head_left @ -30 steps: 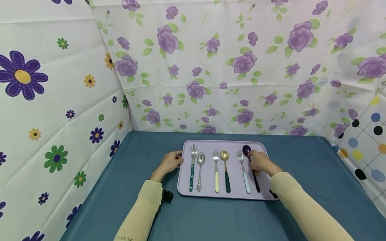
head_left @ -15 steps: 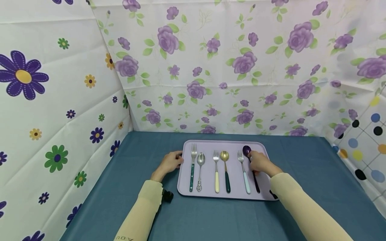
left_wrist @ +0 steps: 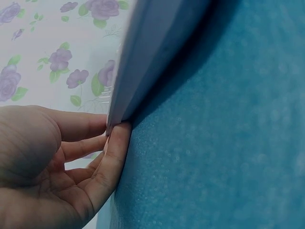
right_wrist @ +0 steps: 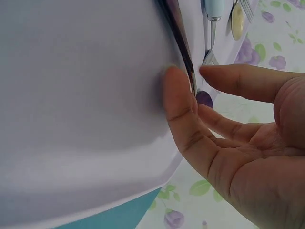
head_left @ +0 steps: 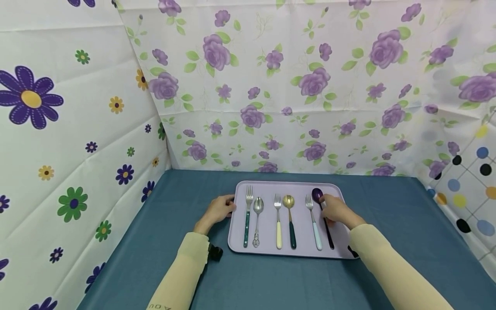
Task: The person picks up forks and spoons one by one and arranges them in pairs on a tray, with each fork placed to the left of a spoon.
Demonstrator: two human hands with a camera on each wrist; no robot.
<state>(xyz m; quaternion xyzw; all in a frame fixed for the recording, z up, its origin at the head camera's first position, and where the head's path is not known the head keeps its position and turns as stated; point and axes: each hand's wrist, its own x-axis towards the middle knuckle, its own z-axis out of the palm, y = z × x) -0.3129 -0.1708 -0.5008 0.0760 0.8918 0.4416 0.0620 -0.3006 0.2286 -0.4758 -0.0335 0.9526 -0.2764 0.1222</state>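
A pale lilac tray [head_left: 267,232] lies on the table, bearing three forks and three spoons in upright pairs. My left hand [head_left: 219,208] pinches the tray's left rim; in the left wrist view its thumb [left_wrist: 86,126] is above the rim and a finger [left_wrist: 114,148] below. At the tray's right end, my right hand [head_left: 338,209] is at the dark purple spoon [head_left: 317,193], thumb [right_wrist: 238,78] and fingers [right_wrist: 178,95] on either side of its handle. Left of this spoon lies a light-blue-handled fork [head_left: 317,234]. The spoon's middle is partly hidden by the hand.
On the tray, further left, are a yellow-handled fork [head_left: 278,232], a gold spoon [head_left: 288,200] with a dark green handle, a silver spoon [head_left: 258,204] and a green-handled fork [head_left: 246,224]. Flowered cloth walls [head_left: 286,142] enclose the blue table [head_left: 186,185].
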